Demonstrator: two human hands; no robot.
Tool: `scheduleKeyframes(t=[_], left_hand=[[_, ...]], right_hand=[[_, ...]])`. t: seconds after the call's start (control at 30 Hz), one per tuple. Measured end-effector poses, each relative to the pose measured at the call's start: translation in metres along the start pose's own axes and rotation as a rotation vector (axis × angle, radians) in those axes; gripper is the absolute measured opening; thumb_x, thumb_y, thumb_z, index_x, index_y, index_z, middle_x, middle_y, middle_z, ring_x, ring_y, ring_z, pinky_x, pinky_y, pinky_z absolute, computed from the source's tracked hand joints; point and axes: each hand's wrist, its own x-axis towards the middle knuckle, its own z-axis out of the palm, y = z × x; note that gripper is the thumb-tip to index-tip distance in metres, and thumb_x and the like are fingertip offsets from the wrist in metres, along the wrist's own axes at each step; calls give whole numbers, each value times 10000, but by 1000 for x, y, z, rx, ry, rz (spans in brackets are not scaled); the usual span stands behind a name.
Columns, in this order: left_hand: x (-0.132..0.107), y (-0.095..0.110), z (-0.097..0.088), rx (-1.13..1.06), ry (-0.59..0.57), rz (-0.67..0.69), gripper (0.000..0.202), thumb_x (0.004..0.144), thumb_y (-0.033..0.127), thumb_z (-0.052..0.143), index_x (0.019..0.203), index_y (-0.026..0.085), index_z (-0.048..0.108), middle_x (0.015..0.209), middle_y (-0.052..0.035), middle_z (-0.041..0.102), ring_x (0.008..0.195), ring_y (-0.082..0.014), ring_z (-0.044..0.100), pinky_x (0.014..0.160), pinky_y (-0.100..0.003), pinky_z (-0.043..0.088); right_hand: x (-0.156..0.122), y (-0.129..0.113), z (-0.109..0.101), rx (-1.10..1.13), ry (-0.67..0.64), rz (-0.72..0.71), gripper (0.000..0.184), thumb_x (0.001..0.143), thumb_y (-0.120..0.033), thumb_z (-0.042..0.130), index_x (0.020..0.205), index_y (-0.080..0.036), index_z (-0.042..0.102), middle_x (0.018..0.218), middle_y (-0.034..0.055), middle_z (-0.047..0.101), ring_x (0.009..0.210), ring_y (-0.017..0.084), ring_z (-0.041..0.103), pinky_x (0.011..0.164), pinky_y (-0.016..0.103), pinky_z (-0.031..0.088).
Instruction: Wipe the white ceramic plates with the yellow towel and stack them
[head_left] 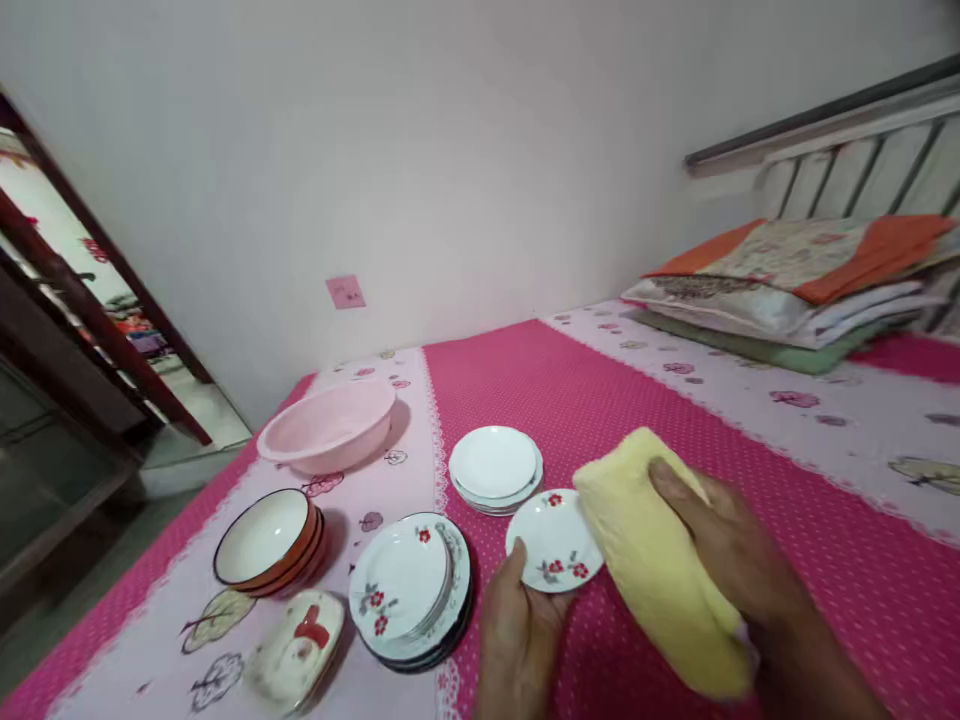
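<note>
My left hand (517,630) grips the near rim of a small white plate (553,540) painted with red flowers, thumb on top, just above the bed. A folded yellow cloth (652,560) is clasped in my right hand (720,545), and its upper end overlaps the plate's right edge. A stack of plain white plates (495,465) lies just beyond the held plate. A stack of flowered plates (409,585) sits left of my left hand.
A pink basin (330,425) stands at the far left of the pink bedspread (600,400). Orange-rimmed bowls (270,540) are stacked below it, with a red-patterned dish (296,650) nearest me. Folded bedding (795,280) lies by the headboard; a doorway (67,300) opens left.
</note>
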Motion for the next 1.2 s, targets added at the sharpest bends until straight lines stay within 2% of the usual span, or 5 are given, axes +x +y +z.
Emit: scheduleKeyframes(t=[0.2, 0.43, 0.63, 0.93, 1.2], left_hand=[[-3, 17, -7, 101, -85, 133, 561, 879, -22, 521, 1432, 73, 508, 1139, -178, 770, 1103, -309, 722, 972, -466, 596], [-4, 23, -17, 349, 10, 338, 420, 909, 60, 621, 1310, 186, 617, 1248, -114, 737, 1173, -235, 689, 1058, -407, 538], [0, 34, -15, 405, -32, 414, 326, 887, 103, 679, 1208, 160, 688, 1181, -129, 759, 1176, -253, 687, 1044, -388, 545], [43, 29, 1, 336, 174, 413, 149, 906, -6, 598, 903, 99, 704, 849, -105, 773, 829, -179, 752, 763, -283, 649], [64, 37, 11, 359, 302, 420, 225, 891, -50, 599, 756, 126, 638, 692, -25, 690, 563, -73, 646, 498, -131, 550]], right_hand=[[14, 16, 3, -164, -29, -132, 450, 839, -626, 625, 897, -188, 711, 689, 37, 701, 603, 234, 642, 504, 305, 472], [19, 16, -3, -300, 81, -272, 461, 881, -638, 577, 891, -194, 700, 594, 7, 631, 503, 192, 560, 447, 288, 422], [18, 8, -11, -202, 163, -349, 458, 893, -625, 592, 899, -179, 696, 632, 18, 654, 511, 177, 563, 439, 273, 415], [29, 7, -22, -102, 210, -358, 439, 892, -622, 599, 851, -191, 673, 642, 10, 641, 520, 162, 552, 443, 258, 423], [34, 9, -25, -66, 167, -350, 421, 907, -603, 596, 852, -191, 665, 656, 8, 648, 528, 154, 550, 444, 253, 414]])
